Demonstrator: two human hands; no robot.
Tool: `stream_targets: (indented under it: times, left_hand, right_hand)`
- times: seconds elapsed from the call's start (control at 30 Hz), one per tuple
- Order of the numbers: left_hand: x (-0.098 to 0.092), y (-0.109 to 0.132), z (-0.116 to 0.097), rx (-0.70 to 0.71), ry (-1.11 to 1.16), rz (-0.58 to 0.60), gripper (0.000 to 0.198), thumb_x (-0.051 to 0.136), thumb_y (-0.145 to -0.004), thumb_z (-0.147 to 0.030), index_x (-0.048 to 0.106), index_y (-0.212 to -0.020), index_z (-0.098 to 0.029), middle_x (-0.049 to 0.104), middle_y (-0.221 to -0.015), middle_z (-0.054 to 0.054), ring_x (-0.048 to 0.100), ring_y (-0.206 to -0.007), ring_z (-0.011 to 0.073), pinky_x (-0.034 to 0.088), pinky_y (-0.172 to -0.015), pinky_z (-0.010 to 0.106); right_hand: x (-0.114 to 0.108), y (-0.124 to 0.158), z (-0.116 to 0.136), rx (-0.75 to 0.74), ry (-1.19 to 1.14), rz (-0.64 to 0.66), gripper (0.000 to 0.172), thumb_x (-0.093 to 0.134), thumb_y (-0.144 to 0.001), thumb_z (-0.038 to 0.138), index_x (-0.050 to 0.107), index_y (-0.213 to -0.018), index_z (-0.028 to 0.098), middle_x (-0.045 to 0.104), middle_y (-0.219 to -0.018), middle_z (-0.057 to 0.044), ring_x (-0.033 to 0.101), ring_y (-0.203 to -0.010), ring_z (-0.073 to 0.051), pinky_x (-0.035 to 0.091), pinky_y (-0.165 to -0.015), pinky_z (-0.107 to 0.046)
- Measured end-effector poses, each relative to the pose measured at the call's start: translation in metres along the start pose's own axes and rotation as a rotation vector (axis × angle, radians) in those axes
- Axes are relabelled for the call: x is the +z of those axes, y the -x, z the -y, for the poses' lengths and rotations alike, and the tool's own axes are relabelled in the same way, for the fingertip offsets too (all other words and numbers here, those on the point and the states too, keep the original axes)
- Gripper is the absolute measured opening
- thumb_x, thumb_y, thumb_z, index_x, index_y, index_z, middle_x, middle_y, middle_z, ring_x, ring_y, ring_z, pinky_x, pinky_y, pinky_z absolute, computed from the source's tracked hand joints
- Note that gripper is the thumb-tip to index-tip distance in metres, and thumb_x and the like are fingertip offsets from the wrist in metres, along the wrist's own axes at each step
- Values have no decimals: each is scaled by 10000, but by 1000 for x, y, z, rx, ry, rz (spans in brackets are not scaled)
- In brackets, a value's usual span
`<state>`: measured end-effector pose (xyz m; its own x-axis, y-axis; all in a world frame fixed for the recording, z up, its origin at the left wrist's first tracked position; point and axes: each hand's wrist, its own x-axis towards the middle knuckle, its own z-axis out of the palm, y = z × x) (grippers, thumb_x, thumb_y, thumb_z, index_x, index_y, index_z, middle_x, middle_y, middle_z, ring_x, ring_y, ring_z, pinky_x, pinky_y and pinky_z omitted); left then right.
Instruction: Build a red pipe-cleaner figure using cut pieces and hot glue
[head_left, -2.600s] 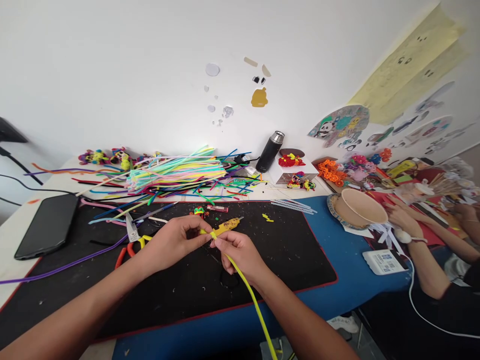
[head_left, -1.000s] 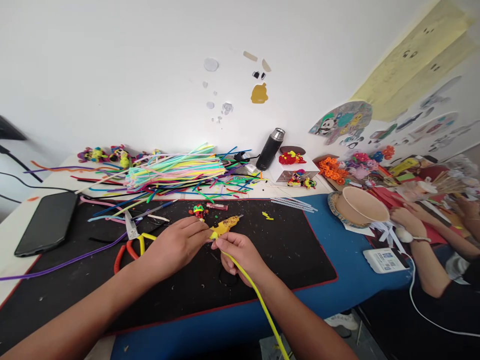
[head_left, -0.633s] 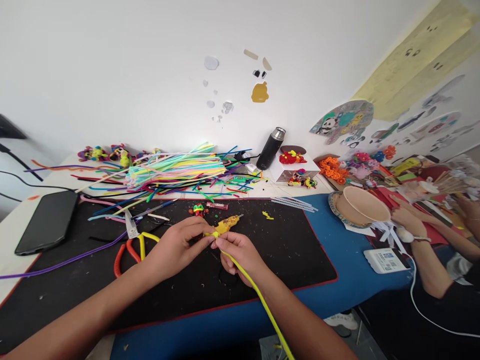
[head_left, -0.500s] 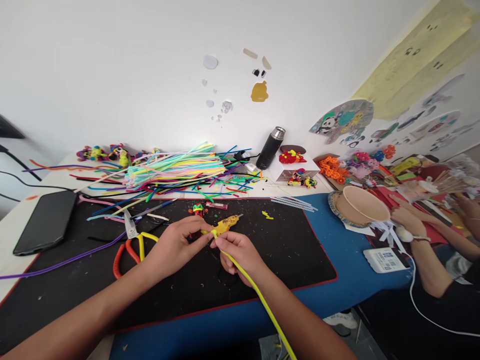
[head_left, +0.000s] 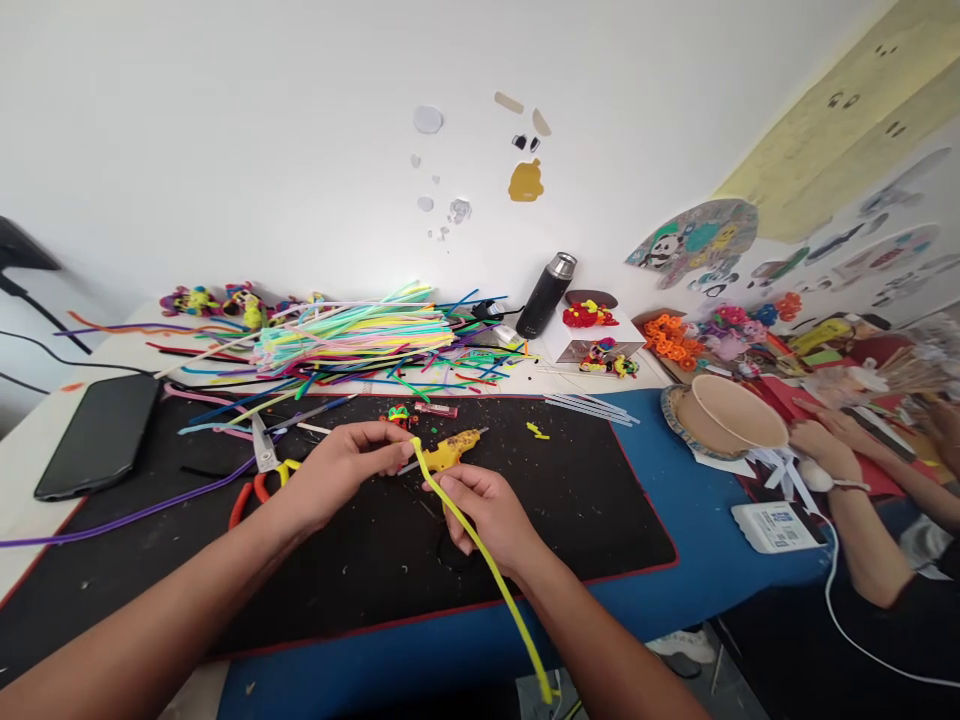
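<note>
A long yellow pipe cleaner (head_left: pixel 491 563) runs between my hands and hangs down toward the lap. My left hand (head_left: pixel 351 466) pinches its short upper end, which looks bent over at the tip. Lower along the same strand, my right hand (head_left: pixel 480 510) is closed on it between thumb and fingers. Just behind my hands a yellow glue gun (head_left: pixel 451 450) lies on the black mat (head_left: pixel 585 500). Pliers (head_left: pixel 264 455) with red and yellow handles rest left of my left hand, partly covered by it. A small red and green figure (head_left: pixel 397 414) sits behind my left hand.
A bundle of colourful pipe cleaners (head_left: pixel 352 338) lies along the wall, with a black flask (head_left: pixel 546 296) to its right. A phone (head_left: pixel 97 437) is at the left. At the right are a bowl (head_left: pixel 739 412), a white box (head_left: pixel 780 527) and another person's arms (head_left: pixel 855 500).
My left hand has moved slightly left and up, away from my right hand, with the yellow end. More of the strand now shows between them, and its lower end has swung left.
</note>
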<state>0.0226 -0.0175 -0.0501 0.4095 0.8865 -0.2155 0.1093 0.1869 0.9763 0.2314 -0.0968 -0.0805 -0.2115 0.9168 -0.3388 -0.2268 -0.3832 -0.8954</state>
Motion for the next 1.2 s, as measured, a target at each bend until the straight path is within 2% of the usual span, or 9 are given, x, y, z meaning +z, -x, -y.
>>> stream_targets:
  times: [0.17,0.33,0.43,0.53,0.6,0.77,0.93,1.13,1.2]
  left_hand:
    - [0,0,-9,-97,383,15,344,962,-653,-439,776,-702,-153,638,-649,22,525,-610,123,434,-594,235]
    - [-17,-2,-22,-85,534,-35,315,948,-679,-358,741,-743,-130,612,-662,16,518,-601,112,469,-570,228]
    - [-40,-2,-41,-37,621,-106,238,877,-739,-268,676,-743,-142,559,-653,-15,485,-596,96,485,-572,233]
    - [-61,-1,-57,85,653,-276,226,720,-889,-227,571,-728,-171,522,-653,-25,448,-596,81,459,-568,215]
    - [-65,-1,-57,86,582,-312,241,778,-844,-249,582,-729,-168,537,-652,-25,473,-613,84,474,-588,217]
    - [-42,-10,-30,-49,336,-55,349,912,-697,-422,699,-716,-146,628,-683,28,518,-622,122,468,-565,253]
    - [-16,-25,-14,-91,307,10,395,953,-631,-464,753,-734,-139,671,-700,48,539,-605,123,467,-593,260]
    - [-11,-39,-15,-83,163,53,444,920,-652,-540,764,-764,-140,677,-698,41,528,-599,124,437,-605,263]
    - [-11,-41,-16,-91,122,65,465,913,-653,-564,775,-792,-142,677,-696,37,532,-604,129,435,-612,266]
  right_hand:
    - [-2,0,0,-1,38,-52,513,821,-797,629,748,-987,158,574,-502,74,447,-348,-78,307,-358,-197]
    - [-2,1,1,-24,65,-90,490,825,-788,615,701,-938,165,580,-507,72,417,-339,-65,220,-350,-188]
    - [-4,2,2,-61,47,-110,477,834,-785,615,648,-867,184,542,-483,88,390,-335,-62,201,-352,-191]
    - [-7,3,3,-100,3,-135,475,841,-797,611,609,-829,197,456,-463,119,367,-337,-57,191,-367,-193]
    - [-7,2,3,-122,-18,-150,477,836,-813,612,597,-812,199,402,-457,134,347,-337,-53,196,-382,-199]
    - [-2,-4,2,-171,-35,-154,512,815,-825,655,580,-771,203,404,-459,125,337,-337,-53,208,-388,-211]
    - [4,-16,7,-209,15,-120,493,850,-800,626,626,-915,202,509,-500,107,378,-347,-61,242,-368,-193]
    - [0,-28,16,-312,85,-128,537,866,-782,597,695,-1099,199,590,-627,72,425,-370,-63,310,-364,-198]
    - [-1,-32,20,-323,126,-128,509,842,-807,602,720,-1086,195,585,-609,61,437,-385,-74,336,-376,-207]
